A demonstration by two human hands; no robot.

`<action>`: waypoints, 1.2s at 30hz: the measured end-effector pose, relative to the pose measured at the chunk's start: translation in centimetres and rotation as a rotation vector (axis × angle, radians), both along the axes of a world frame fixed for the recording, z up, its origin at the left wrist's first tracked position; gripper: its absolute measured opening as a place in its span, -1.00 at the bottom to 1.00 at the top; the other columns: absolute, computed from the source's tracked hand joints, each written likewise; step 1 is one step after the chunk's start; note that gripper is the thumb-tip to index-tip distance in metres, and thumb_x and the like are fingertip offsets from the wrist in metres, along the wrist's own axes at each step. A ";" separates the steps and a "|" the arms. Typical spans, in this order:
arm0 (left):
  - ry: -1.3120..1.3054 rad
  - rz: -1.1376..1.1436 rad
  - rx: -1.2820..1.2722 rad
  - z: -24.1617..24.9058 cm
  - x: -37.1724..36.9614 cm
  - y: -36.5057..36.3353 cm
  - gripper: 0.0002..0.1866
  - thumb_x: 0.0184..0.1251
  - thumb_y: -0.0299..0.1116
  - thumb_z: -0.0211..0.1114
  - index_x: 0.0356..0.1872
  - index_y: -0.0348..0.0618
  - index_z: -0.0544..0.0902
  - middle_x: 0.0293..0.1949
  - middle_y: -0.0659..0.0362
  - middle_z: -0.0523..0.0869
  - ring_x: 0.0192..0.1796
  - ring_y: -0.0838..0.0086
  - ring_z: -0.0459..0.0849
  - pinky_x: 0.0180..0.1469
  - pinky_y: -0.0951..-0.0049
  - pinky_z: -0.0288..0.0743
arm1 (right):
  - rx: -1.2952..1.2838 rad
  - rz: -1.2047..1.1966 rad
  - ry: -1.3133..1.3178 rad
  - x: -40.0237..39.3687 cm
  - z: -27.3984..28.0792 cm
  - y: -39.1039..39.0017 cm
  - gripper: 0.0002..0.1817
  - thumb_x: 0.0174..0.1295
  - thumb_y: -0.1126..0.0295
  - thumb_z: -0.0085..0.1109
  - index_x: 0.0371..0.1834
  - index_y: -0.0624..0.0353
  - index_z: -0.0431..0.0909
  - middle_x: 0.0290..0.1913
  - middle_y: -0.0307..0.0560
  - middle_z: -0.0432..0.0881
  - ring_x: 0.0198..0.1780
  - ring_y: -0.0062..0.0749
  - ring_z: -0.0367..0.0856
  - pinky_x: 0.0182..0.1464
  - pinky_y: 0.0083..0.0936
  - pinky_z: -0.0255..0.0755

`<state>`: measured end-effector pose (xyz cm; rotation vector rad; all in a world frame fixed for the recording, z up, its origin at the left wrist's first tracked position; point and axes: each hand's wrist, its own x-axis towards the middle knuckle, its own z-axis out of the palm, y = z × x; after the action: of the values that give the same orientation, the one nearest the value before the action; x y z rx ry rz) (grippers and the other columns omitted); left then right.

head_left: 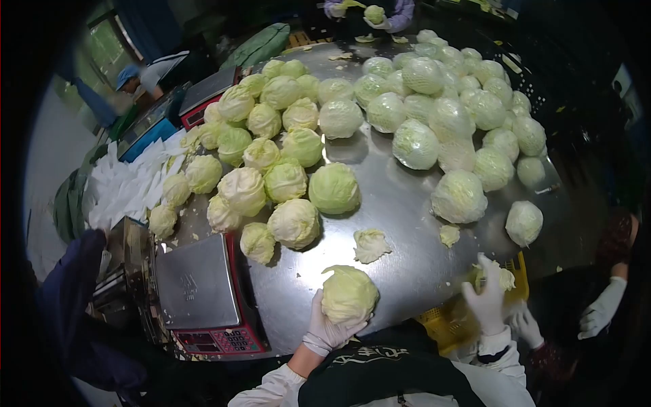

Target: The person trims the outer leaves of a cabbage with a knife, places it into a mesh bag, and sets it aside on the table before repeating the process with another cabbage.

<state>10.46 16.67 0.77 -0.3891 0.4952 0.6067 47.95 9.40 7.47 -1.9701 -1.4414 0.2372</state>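
Observation:
In my gloved left hand [327, 328] rests a trimmed pale green cabbage [349, 295], cupped from below and from the left, at the near edge of the metal table [400, 271]. My gloved right hand [487, 298] is off to the right, over the yellow crate [453, 324], with its fingers apart. Beside its fingertips are some loose cabbage leaves [506, 278], slightly blurred; the hand does not appear to grip them. A torn cabbage leaf [371, 245] lies on the table just beyond the held cabbage.
Bare cabbages [264, 156] crowd the table's left; cabbages in white foam netting [447, 108] are piled right. A red-framed scale [196, 281] stands near left, beside white foam sleeves [132, 176]. A co-worker's gloved hands [602, 308] are close on my right. Another person [369, 13] works opposite.

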 end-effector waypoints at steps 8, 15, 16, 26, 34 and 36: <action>0.117 -0.222 0.231 -1.2 1.1 0.2 -0.06 0.37 0.46 0.02 0.59 0.03 0.27 0.47 -0.12 0.46 0.36 -0.12 0.59 0.08 -0.24 0.71 | 0.055 0.560 0.465 -12.3 -3.4 4.1 -0.41 0.17 0.27 0.52 0.26 0.22 0.56 0.18 0.16 0.63 0.18 -0.14 0.69 0.19 -0.30 0.57; -0.488 -0.129 0.071 -1.0 0.0 -0.1 -0.19 0.48 0.37 -0.05 0.57 0.09 0.27 0.46 -0.02 0.46 0.26 -0.07 0.65 -0.08 -0.08 0.77 | -0.177 -0.035 0.142 -5.0 -6.7 4.3 -0.70 0.15 0.40 0.41 -0.07 0.29 0.68 -0.28 -0.08 0.68 -0.29 -0.43 0.67 -0.16 -0.43 0.56; 0.189 -0.340 0.732 -1.0 0.0 -0.5 -0.21 0.50 0.33 -0.06 0.58 0.08 0.25 0.46 -0.01 0.46 0.27 -0.06 0.64 -0.08 -0.03 0.78 | -0.173 -0.029 0.144 -5.4 -6.2 4.7 -0.70 0.15 0.40 0.41 -0.07 0.29 0.68 -0.28 -0.08 0.68 -0.29 -0.43 0.67 -0.16 -0.43 0.56; 1.327 -0.492 1.970 1.5 2.1 1.2 -0.24 0.49 0.19 0.11 0.59 0.10 0.24 0.50 0.14 0.43 0.51 0.21 0.42 0.53 0.09 0.33 | -0.093 0.593 0.614 -12.4 0.2 5.5 -0.40 0.11 0.30 0.58 0.22 0.24 0.59 -0.14 0.01 0.69 -0.19 -0.44 0.67 -0.13 -0.50 0.54; 1.154 -0.381 1.416 5.0 4.8 1.5 -0.29 0.35 0.17 0.24 0.46 0.12 0.46 0.39 0.16 0.56 0.46 0.16 0.46 0.52 0.09 0.25 | 0.148 0.495 0.431 -11.8 0.1 6.1 -0.81 0.17 0.43 0.41 -0.21 0.27 0.67 -0.44 -0.07 0.59 -0.48 -0.35 0.59 -0.39 -0.43 0.48; 1.133 -0.306 1.362 5.9 5.1 2.2 -0.30 0.31 0.15 0.31 0.44 0.13 0.50 0.38 0.19 0.57 0.48 0.18 0.43 0.58 0.09 0.17 | 0.229 0.424 0.422 -11.8 0.0 6.6 -0.87 0.11 0.48 0.40 -0.35 0.24 0.63 -0.53 -0.12 0.51 -0.57 -0.42 0.52 -0.47 -0.46 0.42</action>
<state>15.52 18.91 6.64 1.3851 1.0375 0.6899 36.16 15.97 7.49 -1.3179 -1.5056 0.6071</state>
